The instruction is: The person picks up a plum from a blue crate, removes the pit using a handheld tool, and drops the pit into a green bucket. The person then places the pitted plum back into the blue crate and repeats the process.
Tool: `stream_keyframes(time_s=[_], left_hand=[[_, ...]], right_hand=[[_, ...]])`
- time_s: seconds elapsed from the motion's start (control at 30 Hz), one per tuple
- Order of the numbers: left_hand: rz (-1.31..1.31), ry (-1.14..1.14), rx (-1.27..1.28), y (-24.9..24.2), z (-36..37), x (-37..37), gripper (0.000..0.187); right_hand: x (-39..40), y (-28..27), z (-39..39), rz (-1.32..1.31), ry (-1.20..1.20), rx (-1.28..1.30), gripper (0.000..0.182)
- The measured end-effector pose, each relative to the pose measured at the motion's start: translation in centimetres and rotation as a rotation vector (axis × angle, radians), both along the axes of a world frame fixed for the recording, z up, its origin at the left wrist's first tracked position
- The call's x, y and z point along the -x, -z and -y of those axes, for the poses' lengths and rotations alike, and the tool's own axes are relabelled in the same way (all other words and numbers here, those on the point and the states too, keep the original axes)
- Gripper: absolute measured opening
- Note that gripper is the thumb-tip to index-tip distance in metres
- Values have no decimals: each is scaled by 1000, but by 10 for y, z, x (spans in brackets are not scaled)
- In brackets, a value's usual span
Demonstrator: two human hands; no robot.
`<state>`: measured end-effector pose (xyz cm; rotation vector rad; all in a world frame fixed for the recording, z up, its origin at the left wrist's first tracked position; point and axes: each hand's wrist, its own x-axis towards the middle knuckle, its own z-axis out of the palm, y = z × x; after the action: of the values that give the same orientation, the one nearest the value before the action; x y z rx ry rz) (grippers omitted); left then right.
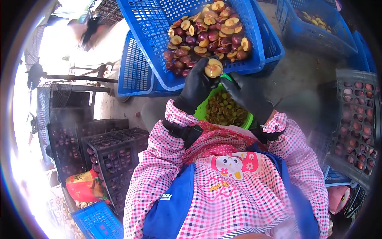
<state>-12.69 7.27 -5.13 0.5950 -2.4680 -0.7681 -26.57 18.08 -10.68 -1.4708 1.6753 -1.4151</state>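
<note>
In the head view, my left hand, in a black glove, is closed around a halved plum with its yellow cut face turned up. My right hand, also gloved, grips a small green-handled tool; its thin metal end reaches the plum's cut face, though its exact shape is hard to make out. Below both hands sits a green basin holding many brownish plum pits. Just beyond my hands, a tilted blue crate contains purple-skinned plum halves.
Another blue crate stands beneath the tilted one. Black crates of plums are stacked at left, near a red bag. At right are a dark crate of plums and a blue crate with yellowish pieces.
</note>
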Motion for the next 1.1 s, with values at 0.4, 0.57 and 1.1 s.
stream_keyframes(time_s=[0.4,0.57,1.1], left_hand=[[-595,-112,-1082,28,-9,9,51],[-674,-189,-1231,20,-16,15,53],[-521,-49,-916,15,-19,33,70]], right_hand=[[-11,6,0,14,-4,-7,37],[-14,9,1,41,-11,-6,37],[8,-27,-17,1352,-697,-495,42]])
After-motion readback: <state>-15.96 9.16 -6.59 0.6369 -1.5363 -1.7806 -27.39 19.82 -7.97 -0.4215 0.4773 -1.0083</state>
